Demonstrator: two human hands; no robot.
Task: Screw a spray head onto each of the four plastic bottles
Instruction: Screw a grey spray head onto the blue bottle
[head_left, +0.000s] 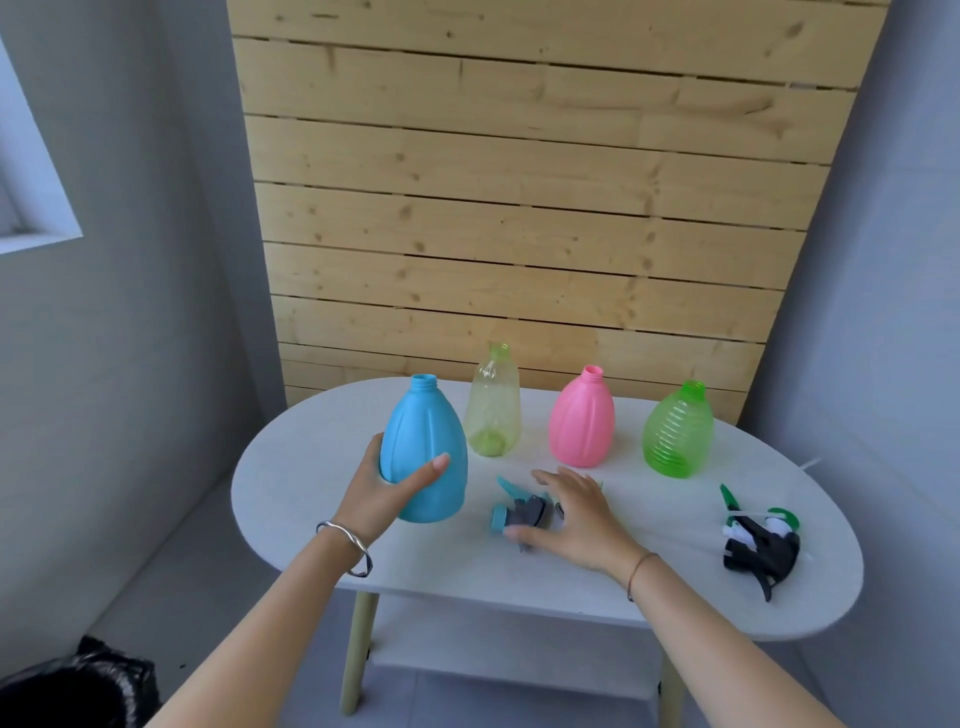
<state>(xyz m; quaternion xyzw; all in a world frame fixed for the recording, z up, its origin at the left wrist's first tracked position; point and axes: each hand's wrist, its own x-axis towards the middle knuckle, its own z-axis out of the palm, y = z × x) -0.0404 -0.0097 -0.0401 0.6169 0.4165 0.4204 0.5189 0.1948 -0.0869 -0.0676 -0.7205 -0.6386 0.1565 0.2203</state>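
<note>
Four open-necked bottles stand on the white oval table (649, 587): a blue bottle (431, 431) at front left, a clear yellow bottle (493, 402) behind it, a pink bottle (582, 418) and a ribbed green bottle (678, 431) to the right. My left hand (387, 486) wraps the blue bottle's lower side. My right hand (576, 512) hovers with fingers spread over a teal and grey spray head (519, 512) lying on the table, the thumb touching it. More spray heads (761, 543), green, white and black, lie in a pile at the right.
A wooden slat wall rises close behind the table. The table has a lower shelf (498, 644) and pale wooden legs. A black bag (78, 686) sits on the floor at lower left. Grey walls stand on both sides.
</note>
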